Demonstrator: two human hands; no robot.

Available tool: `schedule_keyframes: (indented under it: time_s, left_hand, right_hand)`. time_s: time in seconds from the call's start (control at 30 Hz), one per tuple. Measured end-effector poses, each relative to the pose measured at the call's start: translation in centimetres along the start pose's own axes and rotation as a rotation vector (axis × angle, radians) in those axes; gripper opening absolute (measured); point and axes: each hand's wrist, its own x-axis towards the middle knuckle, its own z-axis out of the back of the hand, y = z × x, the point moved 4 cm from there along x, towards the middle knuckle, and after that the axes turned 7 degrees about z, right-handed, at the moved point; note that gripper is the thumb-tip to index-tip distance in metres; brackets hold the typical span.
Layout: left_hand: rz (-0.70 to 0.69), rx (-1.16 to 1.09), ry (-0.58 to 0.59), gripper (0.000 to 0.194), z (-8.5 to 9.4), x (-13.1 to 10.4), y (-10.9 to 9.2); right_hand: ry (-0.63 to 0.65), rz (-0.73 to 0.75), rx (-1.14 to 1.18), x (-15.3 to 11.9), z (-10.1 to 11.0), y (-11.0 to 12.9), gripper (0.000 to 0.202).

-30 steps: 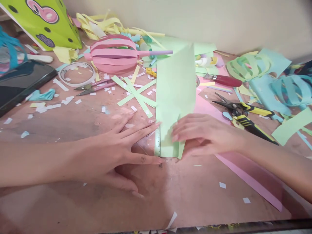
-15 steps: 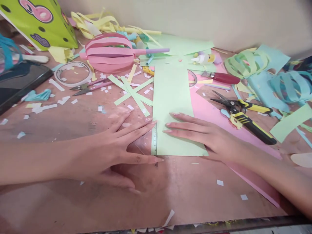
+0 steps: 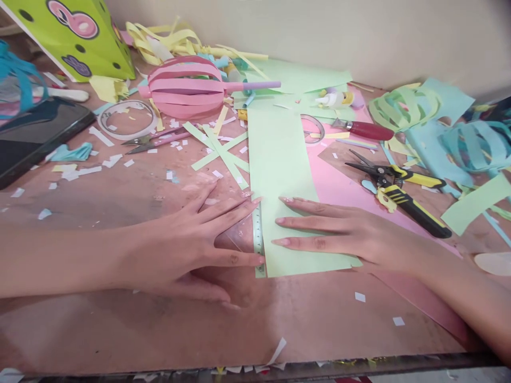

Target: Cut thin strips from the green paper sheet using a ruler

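Green paper point(image 3: 279, 154) sits nearer now, right hand point(image 3: 355, 231) flat upon it; left hand point(image 3: 191, 239) touches ruler point(image 3: 258, 229). Both grips spread, clamping nothing. Best press evenly, edges parallel.

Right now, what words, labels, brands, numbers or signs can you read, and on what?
Nothing reads clearly.
Ruler: marks, too small to read.
Tape roll: faint print, too blurred.
Bottle: yellow label, too blurred.
Green box: pictures, no words visible.
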Motion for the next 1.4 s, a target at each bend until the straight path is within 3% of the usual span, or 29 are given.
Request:
schedule_keyframes:
  time_s: [0.33, 0.7, 0.83, 0.97, 1.2, 1.4]
  left_hand:
    - [0.057, 0.032, 0.028, 0.06, 0.4, 0.3, -0.6]
    - [0.009, 0.049, 0.002, 0.061, 1.4, 0.7, -0.8]
    - [-0.013, -0.025, -0.003, 0.072, 1.3, 0.6, -0.6]
    - [-0.029, -0.037, 0.035, 0.078, 1.2, 0.7, -0.2]
    - [0.004, -0.042, -0.007, 0.08, 1.2, 1.2, -0.4]
    - [-0.001, -0.038, -0.001, 0.07, 1.1, 1.4, -0.2]
  right_hand:
    - [0.056, 0.062, -0.169, 0.0, 0.0, 0.9, 0.052]
    - [-0.024, 0.081, -0.194, -0.6, -0.1, 0.8, 0.051]
    - [-0.052, 0.103, -0.198, -0.5, 0.0, 0.9, 0.049]
    - [-0.054, 0.123, -0.276, -0.7, 0.1, 0.9, 0.057]
    - [-0.004, 0.146, -0.283, -0.9, 0.1, 0.7, 0.061]
    - [-0.057, 0.125, -0.276, -0.8, -0.1, 0.4, 0.07]
